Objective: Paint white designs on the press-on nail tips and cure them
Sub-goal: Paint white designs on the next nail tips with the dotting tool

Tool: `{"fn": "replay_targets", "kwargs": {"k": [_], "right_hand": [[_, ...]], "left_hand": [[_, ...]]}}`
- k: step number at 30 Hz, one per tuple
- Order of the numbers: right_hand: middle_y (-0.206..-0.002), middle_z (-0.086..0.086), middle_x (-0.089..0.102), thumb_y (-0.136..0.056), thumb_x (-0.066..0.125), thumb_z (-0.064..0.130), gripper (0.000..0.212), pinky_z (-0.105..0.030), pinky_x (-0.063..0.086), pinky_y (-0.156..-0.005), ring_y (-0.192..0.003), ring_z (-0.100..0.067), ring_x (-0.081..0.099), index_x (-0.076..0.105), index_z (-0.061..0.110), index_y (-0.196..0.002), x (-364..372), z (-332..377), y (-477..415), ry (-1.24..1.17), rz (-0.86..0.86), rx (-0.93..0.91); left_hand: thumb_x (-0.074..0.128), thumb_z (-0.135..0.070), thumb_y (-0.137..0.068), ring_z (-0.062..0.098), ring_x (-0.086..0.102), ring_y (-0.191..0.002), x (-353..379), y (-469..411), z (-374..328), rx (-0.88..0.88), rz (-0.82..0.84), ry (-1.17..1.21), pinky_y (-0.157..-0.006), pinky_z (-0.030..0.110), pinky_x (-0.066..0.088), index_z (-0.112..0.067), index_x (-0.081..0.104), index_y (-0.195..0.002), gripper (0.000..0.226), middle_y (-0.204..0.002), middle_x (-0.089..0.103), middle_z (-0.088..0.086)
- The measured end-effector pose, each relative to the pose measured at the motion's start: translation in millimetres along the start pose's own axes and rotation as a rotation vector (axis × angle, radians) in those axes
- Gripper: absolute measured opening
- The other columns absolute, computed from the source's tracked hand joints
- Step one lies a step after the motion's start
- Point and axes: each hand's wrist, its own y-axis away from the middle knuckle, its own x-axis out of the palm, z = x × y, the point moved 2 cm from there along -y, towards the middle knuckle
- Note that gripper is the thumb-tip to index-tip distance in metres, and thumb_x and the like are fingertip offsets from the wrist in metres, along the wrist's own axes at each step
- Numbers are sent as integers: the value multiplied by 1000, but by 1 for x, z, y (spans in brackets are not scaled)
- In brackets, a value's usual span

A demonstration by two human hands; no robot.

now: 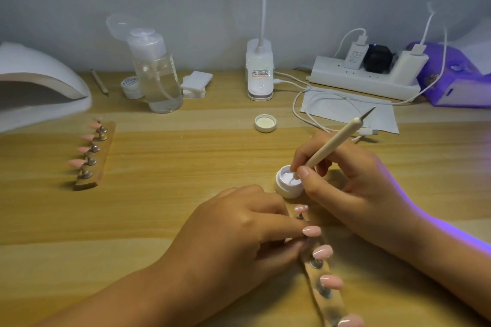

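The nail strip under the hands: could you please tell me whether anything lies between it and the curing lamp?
Yes: the second strip of pink tips lies by the curing lamp's mouth, on the way from the nail strip; nothing else visible does.

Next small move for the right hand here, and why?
Probably lift the tool out of the jar and carry it to the plain pink tip by the left hand. The right hand holds the tool with its end dipped in the jar's white gel, so it looks loaded. The left hand grips the strip at that tip, steadying it.
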Motion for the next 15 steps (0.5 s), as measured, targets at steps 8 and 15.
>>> {"fn": "replay_targets", "kwargs": {"k": [8, 15], "right_hand": [[-81, 8, 58, -88, 51, 27, 12, -24, 41, -66, -74, -16, 49, 60, 18, -88, 1, 0, 0, 13, 15, 0], [-82, 8, 59, -88, 58, 26, 5, -24, 44, -69, -75, -18, 51, 60, 21, -89, -2, -4, 1, -117, -58, 91]], "left_hand": [[55, -39, -93, 13, 49, -63, -1, -2, -1, 36, -25, -15, -57, 21, 40, -29, 78, -94, 25, -74, 63, -11], [56, -37, -94, 12, 48, -66, 1, 2, -5, 102, -98, -112, -58, 21, 41, -30, 77, -95, 23, -75, 63, -11]]}}
